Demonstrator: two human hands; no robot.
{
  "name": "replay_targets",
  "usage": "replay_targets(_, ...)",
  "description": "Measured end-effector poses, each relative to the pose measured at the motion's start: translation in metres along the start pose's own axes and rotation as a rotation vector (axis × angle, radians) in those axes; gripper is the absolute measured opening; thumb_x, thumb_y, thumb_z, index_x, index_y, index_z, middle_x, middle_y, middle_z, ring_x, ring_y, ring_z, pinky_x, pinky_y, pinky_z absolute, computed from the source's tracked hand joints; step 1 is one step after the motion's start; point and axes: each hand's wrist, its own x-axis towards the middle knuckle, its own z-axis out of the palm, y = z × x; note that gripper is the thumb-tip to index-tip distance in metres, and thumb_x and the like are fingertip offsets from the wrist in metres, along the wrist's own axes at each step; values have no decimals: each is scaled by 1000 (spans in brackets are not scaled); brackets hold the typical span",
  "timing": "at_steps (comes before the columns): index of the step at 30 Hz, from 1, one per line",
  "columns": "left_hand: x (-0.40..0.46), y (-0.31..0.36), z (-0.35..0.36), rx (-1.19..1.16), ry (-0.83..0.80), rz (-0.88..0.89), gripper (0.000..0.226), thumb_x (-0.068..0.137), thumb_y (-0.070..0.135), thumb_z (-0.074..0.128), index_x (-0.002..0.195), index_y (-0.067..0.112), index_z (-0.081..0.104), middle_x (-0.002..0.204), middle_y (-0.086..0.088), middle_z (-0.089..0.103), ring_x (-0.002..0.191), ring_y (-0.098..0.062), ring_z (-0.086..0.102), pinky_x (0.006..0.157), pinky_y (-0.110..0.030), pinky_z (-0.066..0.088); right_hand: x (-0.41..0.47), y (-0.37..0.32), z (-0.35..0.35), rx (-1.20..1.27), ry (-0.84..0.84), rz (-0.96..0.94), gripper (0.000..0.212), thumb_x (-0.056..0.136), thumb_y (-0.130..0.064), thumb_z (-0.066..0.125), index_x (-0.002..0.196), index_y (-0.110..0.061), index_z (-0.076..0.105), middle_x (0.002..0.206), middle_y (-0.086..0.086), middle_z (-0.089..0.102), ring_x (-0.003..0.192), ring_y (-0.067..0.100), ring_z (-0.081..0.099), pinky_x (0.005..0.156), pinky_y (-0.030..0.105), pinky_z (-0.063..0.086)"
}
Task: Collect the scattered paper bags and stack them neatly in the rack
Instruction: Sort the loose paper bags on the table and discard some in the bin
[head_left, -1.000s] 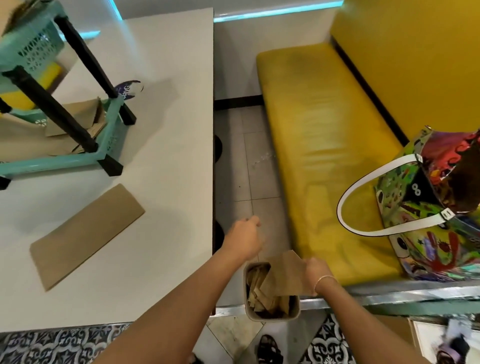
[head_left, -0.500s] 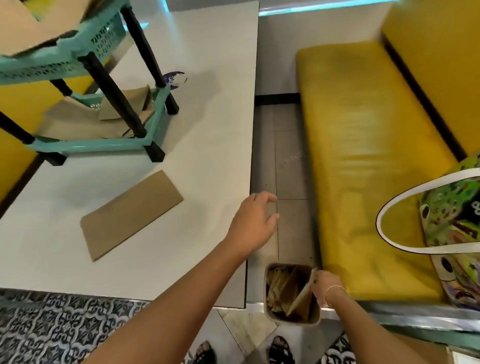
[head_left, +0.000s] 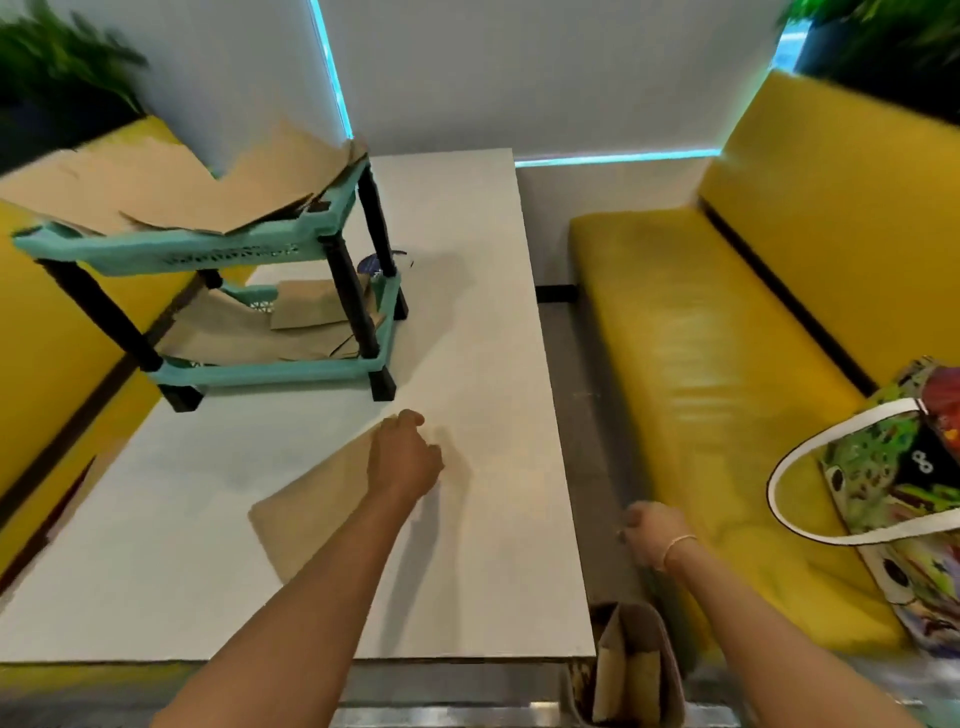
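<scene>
A flat brown paper bag (head_left: 306, 512) lies on the white rectangular table (head_left: 467, 322), its long axis running diagonally, toward the near half of the tabletop. The left hand (head_left: 402, 457) sits over the bag's far corner with fingers curled inward; whether it pinches the corner or only rests there cannot be told, as the fingers are turned away and blurred.

Beyond the bag, at the table's far left, stands the two-tier teal plastic rack with black legs (head_left: 249, 249). Its upper tier carries large brown paper sheets (head_left: 171, 187) that overhang the rim; its lower tier holds several flat brown bags (head_left: 270, 332) lying unevenly, one smaller piece atop the others. The rack's near right leg stands between the lower tier and the bag on the table. A small dark object (head_left: 371, 264) lies on the table behind the rack; its nature is unclear.

The right hand (head_left: 652, 530) hangs off the table's right edge above the yellow padded bench seat (head_left: 701, 332), fingers loosely curled and grasping nothing, a thin bracelet at the wrist. Below it, on the floor at the table's near right corner, a small beige bin (head_left: 670, 670) contains upright brown paper bags (head_left: 610, 675). A multicoloured printed tote bag with white handles (head_left: 893, 499) rests on the bench at the right. Green foliage shows at both upper corners.
</scene>
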Motion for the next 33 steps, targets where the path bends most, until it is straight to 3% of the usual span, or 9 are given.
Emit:
replay_targets(2,6,-27,-19,142,-27,-87,40,88,27,54,123,6,47,125,-13,50,117,-30,45,100,-35,34,-7,-17,-7,64,83,-2,34,94,-24,51,125,-11,56,128,7,58,117,22,55,97,27,44)
replay_targets(6,8,-82,-38,176,-95,-276,62,83,38,60,134,10,39,135,-15,41,126,-33,35,108,-43,29,-21,-46,-14,158,207,-23,35,92,-23,55,126,-13,56,127,5,60,116,21,56,101,27,41)
replay_targets(13,4,-110,-42,258,-197,-174,82,63,66,70,123,16,44,124,-4,54,117,-25,50,97,-37,36,-51,-87,-16,211,359,-20,28,93,-22,52,118,-15,61,119,4,64,107,21,59,92,28,45)
replay_targets(19,-1,-111,-39,161,-124,6,46,68,49,75,97,26,48,104,3,58,103,-19,54,84,-31,34,-71,-127,-10,254,393,-85,29,93,-22,54,121,-15,60,115,4,65,105,19,60,92,24,45)
replay_targets(23,-8,-109,-35,100,-5,136,9,80,22,54,85,28,50,107,4,53,106,-20,46,85,-27,32,-76,-148,-10,204,362,-123,35,92,-25,56,126,-19,55,122,3,61,110,18,57,95,24,43)
replay_targets(25,-14,-102,-36,81,13,218,12,79,18,50,82,29,51,105,8,50,107,-18,41,84,-24,29,-78,-156,-11,185,310,-147,51,87,-28,63,134,-21,45,130,3,54,115,20,54,98,26,41)
replay_targets(28,-19,-86,-40,-3,-99,293,14,72,18,49,65,30,45,80,7,53,95,-23,47,72,-25,31,-80,-165,-10,246,196,-189,81,76,-24,74,143,-23,30,139,4,44,121,22,50,97,26,41)
replay_targets(30,-20,-74,-41,-43,-201,383,17,69,23,54,61,29,41,67,10,49,88,-24,51,69,-26,32,-82,-169,-13,270,184,-188,74,74,-23,74,138,-23,38,133,3,51,117,20,52,90,23,43)
replay_targets(33,-26,-56,-47,-178,-353,471,22,72,36,70,67,29,49,68,13,52,75,-12,54,59,-21,33,-83,-168,-17,213,200,-165,41,79,-28,70,117,-17,60,113,3,65,103,20,59,81,23,45)
